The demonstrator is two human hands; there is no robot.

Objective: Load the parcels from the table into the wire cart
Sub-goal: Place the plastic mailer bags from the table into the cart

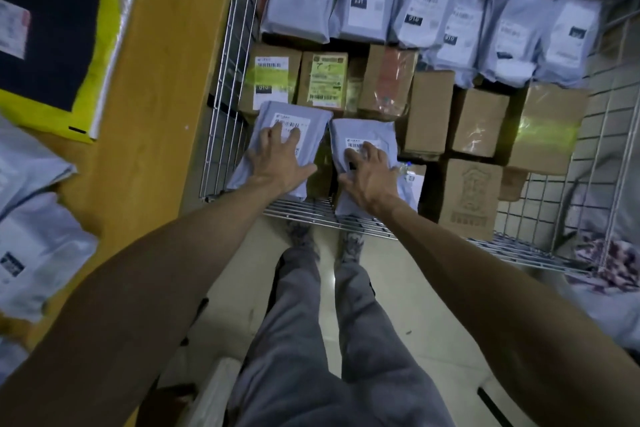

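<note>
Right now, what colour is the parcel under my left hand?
The parcel is pale grey, white label; best in the head view.

Two forearms are shown uncovered: the left forearm [180, 253] and the right forearm [467, 253] are bare from the wrist back to the lower edge of the picture. Each is ended by a bare hand, the left grip [280, 163] and the right grip [370, 177]. The legs are clad in grey trousers [311, 340] of a soft, loose cut, marked by long creases down each leg and gathered slightly at the hems. Below the hems the left shoe [299, 236] and the right shoe [351, 243] are partly seen. Both are patterned in mottled dark and pale patches, and their finer detail is blurred.
</note>
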